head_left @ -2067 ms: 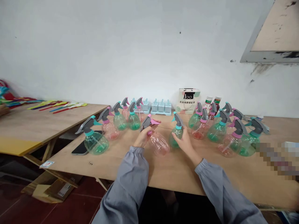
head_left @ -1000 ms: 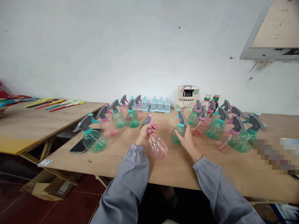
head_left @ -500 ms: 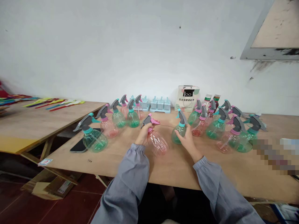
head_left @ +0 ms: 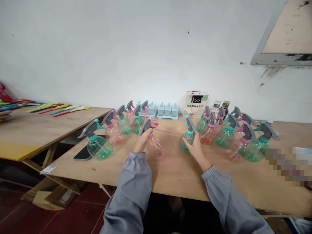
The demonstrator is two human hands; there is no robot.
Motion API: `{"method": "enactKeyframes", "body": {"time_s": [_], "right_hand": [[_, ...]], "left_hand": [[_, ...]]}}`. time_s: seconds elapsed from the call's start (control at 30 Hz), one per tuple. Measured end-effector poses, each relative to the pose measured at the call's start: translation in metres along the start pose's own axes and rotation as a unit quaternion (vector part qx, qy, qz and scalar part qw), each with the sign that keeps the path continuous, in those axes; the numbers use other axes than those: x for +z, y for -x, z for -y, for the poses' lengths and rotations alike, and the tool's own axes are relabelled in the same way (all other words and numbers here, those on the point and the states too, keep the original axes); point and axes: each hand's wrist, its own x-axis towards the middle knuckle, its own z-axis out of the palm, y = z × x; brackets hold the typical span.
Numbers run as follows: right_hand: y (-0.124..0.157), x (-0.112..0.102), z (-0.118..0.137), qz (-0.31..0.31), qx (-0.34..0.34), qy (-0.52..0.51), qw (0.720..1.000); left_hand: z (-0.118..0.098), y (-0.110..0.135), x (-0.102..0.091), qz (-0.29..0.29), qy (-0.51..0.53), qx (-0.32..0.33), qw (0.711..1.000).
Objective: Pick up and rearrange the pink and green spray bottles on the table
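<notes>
My left hand [head_left: 143,140] is closed around the neck of a pink spray bottle [head_left: 155,148] with a grey and pink trigger head. That bottle leans, its base pointing to the right. To its right, my right hand [head_left: 195,145] grips a green spray bottle [head_left: 184,141] with a turquoise collar, upright at the table. Beside my left hand stand several more spray bottles, among them a green one [head_left: 99,148] and a pink one [head_left: 114,134]. Another group is on the right, with a green bottle [head_left: 225,136] and a pink bottle [head_left: 236,151] in it.
A dark phone [head_left: 83,154] lies at the table's left. Light blue ice-pop moulds [head_left: 167,111], a paper bag [head_left: 195,104] and two capped bottles [head_left: 225,105] stand along the wall. The left table [head_left: 48,126] bears colourful flat items. A cardboard box [head_left: 60,195] is on the floor.
My left hand has moved left with the pink spray bottle, toward the left group. My right hand stays on the green bottle.
</notes>
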Motion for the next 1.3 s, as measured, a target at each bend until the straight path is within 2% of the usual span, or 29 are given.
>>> {"method": "enactKeyframes", "body": {"time_s": [0.1,0.2,0.33,0.53,0.73,0.83,0.9,1.0,1.13,1.23,1.3], "right_hand": [[0.001,0.0,0.0,-0.001,-0.002,0.002,1.0],[0.001,0.001,0.0,0.0,-0.003,0.002,1.0],[0.0,0.002,-0.001,-0.008,0.0,0.003,1.0],[0.0,0.002,-0.003,-0.002,-0.006,0.002,1.0],[-0.001,0.003,-0.003,-0.008,-0.017,0.002,1.0],[-0.001,0.002,-0.003,-0.01,-0.013,0.002,1.0],[-0.001,0.002,-0.003,-0.007,-0.008,0.001,1.0],[-0.001,0.002,-0.002,0.0,-0.005,-0.002,1.0],[-0.001,0.003,0.001,-0.008,0.003,-0.008,1.0],[0.0,0.002,0.003,-0.004,0.009,-0.013,1.0],[0.0,0.002,0.003,-0.004,0.013,-0.016,1.0]], "left_hand": [[-0.008,-0.014,-0.031,-0.042,-0.087,0.062,0.993],[-0.017,-0.026,-0.059,-0.069,-0.16,0.097,0.98],[-0.023,-0.037,-0.078,-0.087,-0.228,0.123,0.962],[-0.006,-0.033,-0.098,-0.069,-0.282,0.161,0.943],[0.017,-0.015,-0.128,-0.126,-0.374,0.121,0.911],[0.015,-0.015,-0.131,-0.129,-0.44,0.119,0.881],[0.012,-0.021,-0.13,-0.123,-0.459,0.115,0.872],[0.011,-0.035,-0.126,-0.11,-0.449,0.104,0.881],[0.019,-0.052,-0.124,-0.116,-0.399,0.124,0.901],[0.023,-0.052,-0.122,-0.117,-0.379,0.128,0.909],[0.022,-0.044,-0.117,-0.121,-0.385,0.136,0.905]]}}
